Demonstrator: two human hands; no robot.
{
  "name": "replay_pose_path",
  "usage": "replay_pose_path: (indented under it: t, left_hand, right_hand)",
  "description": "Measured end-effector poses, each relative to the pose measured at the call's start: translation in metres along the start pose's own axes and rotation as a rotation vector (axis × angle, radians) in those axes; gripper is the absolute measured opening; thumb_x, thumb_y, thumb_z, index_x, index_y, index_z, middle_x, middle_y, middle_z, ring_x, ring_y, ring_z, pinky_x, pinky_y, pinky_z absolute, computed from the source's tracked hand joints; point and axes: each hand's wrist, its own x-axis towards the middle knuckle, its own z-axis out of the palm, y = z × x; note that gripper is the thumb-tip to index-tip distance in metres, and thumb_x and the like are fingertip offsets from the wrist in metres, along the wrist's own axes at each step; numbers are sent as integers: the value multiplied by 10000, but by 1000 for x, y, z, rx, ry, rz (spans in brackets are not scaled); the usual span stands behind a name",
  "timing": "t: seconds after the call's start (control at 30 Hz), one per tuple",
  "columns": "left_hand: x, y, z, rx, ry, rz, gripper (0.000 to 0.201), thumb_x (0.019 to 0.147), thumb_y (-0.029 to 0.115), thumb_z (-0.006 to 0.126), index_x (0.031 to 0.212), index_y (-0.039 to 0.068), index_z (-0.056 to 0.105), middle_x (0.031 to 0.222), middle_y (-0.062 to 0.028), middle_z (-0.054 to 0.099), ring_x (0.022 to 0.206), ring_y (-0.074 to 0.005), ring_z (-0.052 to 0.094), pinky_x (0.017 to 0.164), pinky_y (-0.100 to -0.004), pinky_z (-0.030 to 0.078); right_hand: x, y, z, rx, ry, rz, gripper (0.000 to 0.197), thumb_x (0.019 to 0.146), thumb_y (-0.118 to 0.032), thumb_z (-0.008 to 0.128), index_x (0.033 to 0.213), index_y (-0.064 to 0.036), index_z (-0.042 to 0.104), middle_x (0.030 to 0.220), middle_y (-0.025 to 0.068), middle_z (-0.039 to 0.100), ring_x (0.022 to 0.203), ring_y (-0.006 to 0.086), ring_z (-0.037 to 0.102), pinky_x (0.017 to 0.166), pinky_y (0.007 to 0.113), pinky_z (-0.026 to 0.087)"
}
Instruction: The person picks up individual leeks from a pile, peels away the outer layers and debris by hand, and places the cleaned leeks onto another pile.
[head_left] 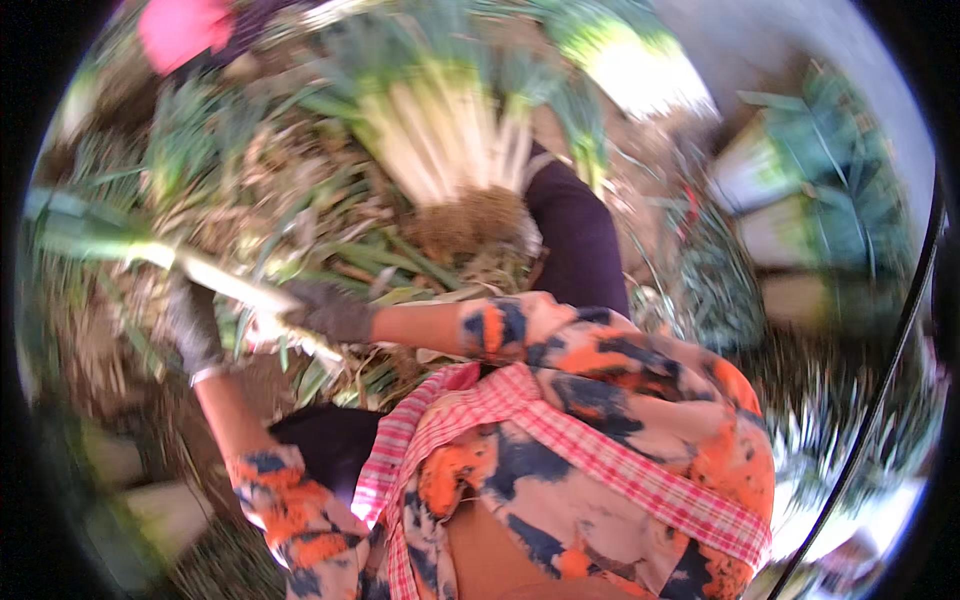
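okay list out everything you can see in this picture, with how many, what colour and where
Single leek: one, white stalk with green top, held across the left of the picture.
Leek bunch: one, white stalks, green leaves, brown roots, top centre.
Trimmed leaves: a heap, green and straw-coloured, under the bunch.
Stacked leeks: several, white and green, at the right.
Pink thing: one, top left, blurred.
Checked cloth: one, pink and white, over the patterned shirt.
Left hand: dark glove, gripping the leek.
Right hand: dark glove, gripping the leek.

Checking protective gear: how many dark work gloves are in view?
2. The dark grey left glove and dark grey right glove both grip the long white-stemmed leek.
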Motion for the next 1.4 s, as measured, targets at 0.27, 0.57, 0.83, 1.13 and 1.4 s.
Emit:
replay_pose_path:
  t: [0.27, 0.57, 0.83, 1.13, 1.4]
  left_hand:
    - [-21, 16, 49, 440, 86, -188, 356, 828, 247, 616, 1092, 16, 552, 939, -48, 569, 823, -128, 520, 725, -260, 429]
    - [-26, -7, 12, 178, 111, -49, 294, 804, 188, 589, 1045, 26, 550, 775, -26, 584, 626, -94, 525, 548, -210, 435]
    - [-12, -12, 20, 568, 172, -66, 437, 721, 238, 720, 1054, -6, 574, 861, -87, 646, 702, -169, 587, 650, -298, 478]
    - [-23, 20, 20, 432, 146, -47, 323, 777, 221, 677, 1000, 15, 568, 711, -12, 570, 514, -67, 468, 420, -209, 371]
    - [-20, 22, 10, 82, 211, 99, 345, 815, 191, 632, 1080, 5, 512, 834, -73, 615, 526, -95, 547, 408, -201, 438]
  right_hand:
    - [-18, -6, -8, 174, -41, 179, 582, 767, -354, 635, 1208, -35, 432, 1116, 163, 533, 1008, 241, 509, 885, 374, 393]
    - [-30, 31, 19, -960, -56, -575, 410, 795, -175, 527, 1192, -75, 490, 1075, 143, 568, 949, 263, 562, 851, 386, 436]
    - [-22, -41, 30, 93, -40, 792, 326, 743, -82, 654, 1033, -13, 522, 696, 39, 558, 563, 120, 506, 462, 250, 402]
    - [-18, 16, 42, 1, -9, 153, 381, 772, -201, 660, 1033, -8, 460, 735, 70, 507, 634, 155, 485, 540, 311, 427]
    - [-2, 18, 37, -54, 117, 146, 408, 763, -268, 655, 1013, 3, 479, 764, 119, 547, 659, 195, 538, 580, 334, 461]
